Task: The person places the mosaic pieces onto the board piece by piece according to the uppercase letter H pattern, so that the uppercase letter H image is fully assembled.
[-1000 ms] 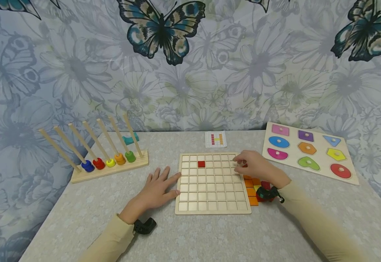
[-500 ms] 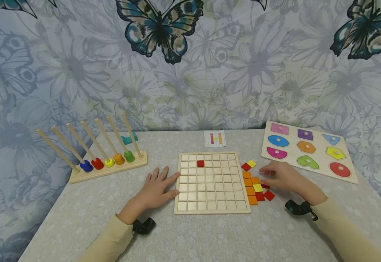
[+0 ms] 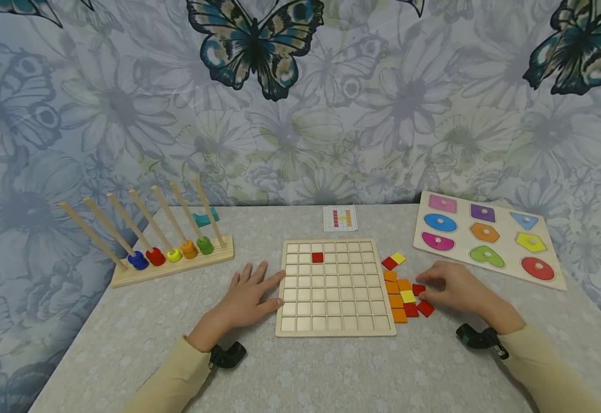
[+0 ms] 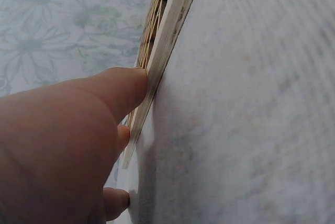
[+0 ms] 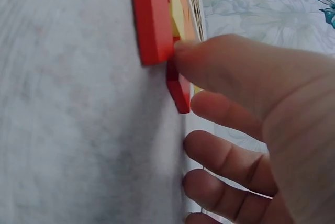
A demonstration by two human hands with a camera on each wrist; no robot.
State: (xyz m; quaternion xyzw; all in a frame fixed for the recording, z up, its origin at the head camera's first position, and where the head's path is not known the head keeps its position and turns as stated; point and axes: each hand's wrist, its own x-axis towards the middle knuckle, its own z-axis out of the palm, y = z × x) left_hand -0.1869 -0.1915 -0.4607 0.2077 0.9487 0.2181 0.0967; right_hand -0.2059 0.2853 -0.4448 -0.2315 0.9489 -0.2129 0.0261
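Observation:
A square wooden grid board [image 3: 338, 331] lies on the table, with a single red tile [image 3: 318, 257] in its upper part. My left hand [image 3: 244, 298] rests flat on the table, fingers spread, index finger and thumb touching the board's left edge. In the left wrist view the thumb [image 4: 123, 85] presses against the wooden side. To the right of the board, my right hand [image 3: 452, 287] is over the loose tiles, its thumb and index fingertips right at a red tile [image 3: 418, 289]. In the right wrist view, that red tile [image 5: 179, 90] lies between the slightly bent thumb and index finger.
Loose orange tiles [image 3: 395, 301], a yellow tile [image 3: 407, 296] and other red tiles [image 3: 426, 308] lie beside the board. A pattern card [image 3: 340, 218] lies behind it. A peg stand with rings [image 3: 173, 269] is at left, a knobbed shape puzzle [image 3: 491, 241] at right.
My right hand has moved from the board's upper right corner to the right and down to the loose tiles, uncovering a red and a yellow tile there. The left hand stays in place.

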